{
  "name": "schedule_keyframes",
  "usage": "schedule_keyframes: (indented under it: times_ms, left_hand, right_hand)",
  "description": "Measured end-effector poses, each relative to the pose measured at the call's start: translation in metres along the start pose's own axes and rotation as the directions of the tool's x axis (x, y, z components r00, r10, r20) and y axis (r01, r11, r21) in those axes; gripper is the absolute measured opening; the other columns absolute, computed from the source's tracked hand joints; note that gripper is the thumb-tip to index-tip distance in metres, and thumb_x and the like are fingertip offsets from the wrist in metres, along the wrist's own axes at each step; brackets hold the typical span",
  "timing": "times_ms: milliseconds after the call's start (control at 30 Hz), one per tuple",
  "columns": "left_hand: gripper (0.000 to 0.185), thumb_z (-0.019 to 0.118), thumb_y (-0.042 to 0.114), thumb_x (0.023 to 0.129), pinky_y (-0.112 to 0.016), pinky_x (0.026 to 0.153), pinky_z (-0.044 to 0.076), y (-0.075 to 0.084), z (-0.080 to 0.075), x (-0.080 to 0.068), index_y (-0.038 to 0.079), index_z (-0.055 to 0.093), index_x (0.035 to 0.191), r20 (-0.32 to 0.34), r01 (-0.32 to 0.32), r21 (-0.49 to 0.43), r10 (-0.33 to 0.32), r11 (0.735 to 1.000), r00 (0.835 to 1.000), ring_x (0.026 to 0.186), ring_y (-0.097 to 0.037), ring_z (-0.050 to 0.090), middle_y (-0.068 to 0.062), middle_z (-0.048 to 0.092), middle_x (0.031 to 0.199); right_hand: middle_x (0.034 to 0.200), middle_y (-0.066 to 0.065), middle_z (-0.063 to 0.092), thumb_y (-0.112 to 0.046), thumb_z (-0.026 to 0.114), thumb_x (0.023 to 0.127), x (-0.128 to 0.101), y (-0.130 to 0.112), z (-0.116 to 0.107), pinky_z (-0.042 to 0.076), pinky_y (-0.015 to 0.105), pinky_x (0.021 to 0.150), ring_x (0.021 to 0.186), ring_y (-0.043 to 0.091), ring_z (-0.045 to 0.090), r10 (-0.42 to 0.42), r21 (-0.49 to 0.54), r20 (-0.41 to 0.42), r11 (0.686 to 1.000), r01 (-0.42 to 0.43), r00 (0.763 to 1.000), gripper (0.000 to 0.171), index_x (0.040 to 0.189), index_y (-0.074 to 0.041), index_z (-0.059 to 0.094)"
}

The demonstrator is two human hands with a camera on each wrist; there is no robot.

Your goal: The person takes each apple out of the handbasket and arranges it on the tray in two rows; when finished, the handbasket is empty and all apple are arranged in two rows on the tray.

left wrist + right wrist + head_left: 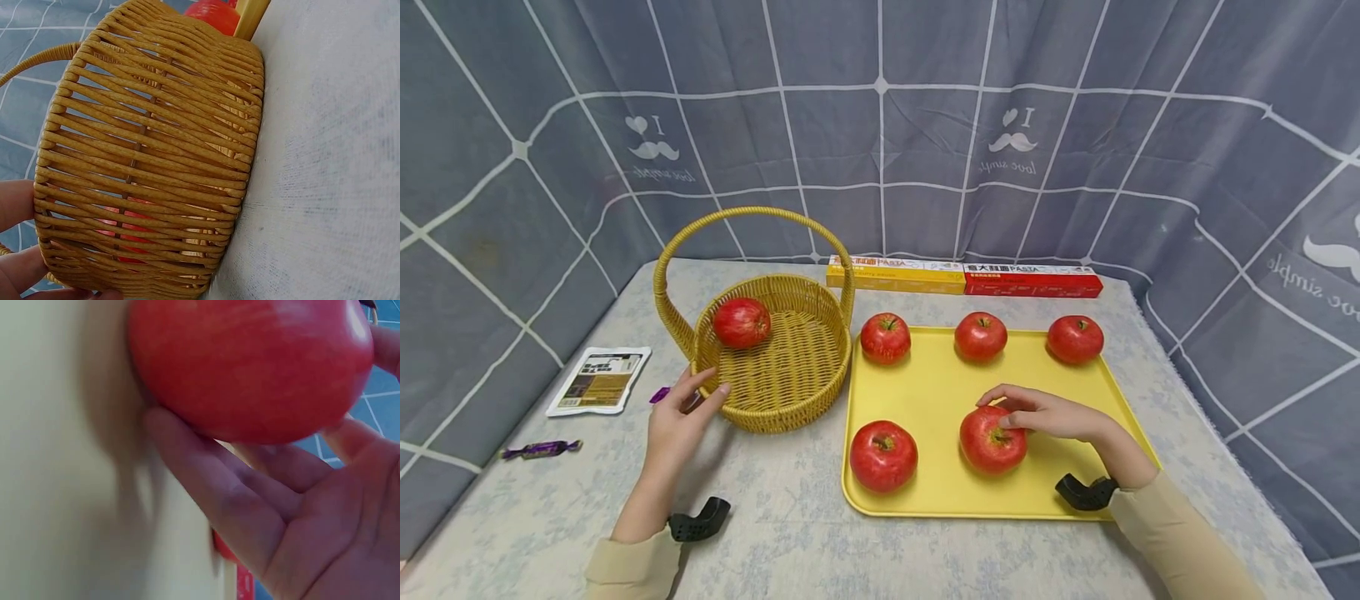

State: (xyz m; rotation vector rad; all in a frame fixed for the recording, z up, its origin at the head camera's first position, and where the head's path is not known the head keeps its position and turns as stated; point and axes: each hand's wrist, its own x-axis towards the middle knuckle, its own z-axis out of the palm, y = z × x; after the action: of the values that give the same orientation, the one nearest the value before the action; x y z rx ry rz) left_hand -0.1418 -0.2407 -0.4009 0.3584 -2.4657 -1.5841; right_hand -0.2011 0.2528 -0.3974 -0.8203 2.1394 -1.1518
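On the left, a woven basket with a tall arched handle stands on the table, one red apple inside. My left hand grips the basket's near-left rim with thumb and fingers; in the left wrist view its fingers lie at the rim of the woven wall. Over the yellow tray, my right hand holds a red apple near the front middle, thumb on its top. In the right wrist view the fingers curve around that apple, close over the tray.
More apples lie on the tray: one front left, and a back row at left, middle and right. Behind stand yellow and red pasta boxes. Leftward lie a white-edged packet and a purple-wrapped candy.
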Motion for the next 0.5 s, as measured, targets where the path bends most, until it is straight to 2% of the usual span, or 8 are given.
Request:
schedule_keyframes:
  times_ms: [133,267,400,500]
  left_hand:
    - [0.058,0.064,0.035,0.089,-0.041,0.106,0.034,0.001,0.0,0.0,0.003,0.05,0.135,-0.003,0.0,0.001,0.0,1.0,1.0,0.133,-0.03,0.033,-0.005,0.022,0.153]
    - [0.057,0.064,0.035,0.089,-0.041,0.106,0.034,0.002,0.0,0.0,0.003,0.05,0.135,-0.004,-0.001,0.0,0.001,1.0,1.0,0.134,-0.028,0.032,-0.005,0.022,0.153]
    - [0.056,0.064,0.034,0.089,-0.04,0.106,0.034,0.002,0.0,-0.001,0.003,0.051,0.134,-0.007,-0.002,-0.002,0.002,1.0,1.0,0.135,-0.027,0.032,-0.004,0.023,0.153]
    - [0.057,0.064,0.034,0.089,-0.04,0.106,0.034,0.002,0.0,-0.001,0.003,0.05,0.135,-0.006,0.003,-0.005,-0.003,1.0,1.0,0.134,-0.028,0.032,-0.005,0.022,0.153]
  right_hand:
    - [0.122,0.01,0.056,-0.016,0.05,0.096,0.0,-0.004,-0.005,0.051,0.029,0.081,0.097,0.018,0.058,0.015,-0.028,0.041,1.0,-0.014,0.999,0.033,0.128,-0.008,0.053]
    - [0.126,0.011,0.057,-0.019,0.053,0.095,0.006,-0.014,-0.012,0.049,0.027,0.088,0.105,0.021,0.058,0.023,-0.09,0.055,0.996,-0.018,0.998,0.036,0.129,-0.006,0.054]
    - [0.127,0.012,0.056,-0.023,0.058,0.094,0.021,-0.043,-0.025,0.046,0.031,0.094,0.116,0.026,0.053,-0.017,-0.147,0.006,0.989,0.017,1.0,0.041,0.13,-0.006,0.053]
    - [0.126,0.01,0.056,-0.022,0.061,0.093,0.038,-0.072,-0.033,0.046,0.036,0.095,0.118,0.03,0.052,-0.081,-0.135,-0.044,0.988,0.074,0.996,0.041,0.129,-0.007,0.053]
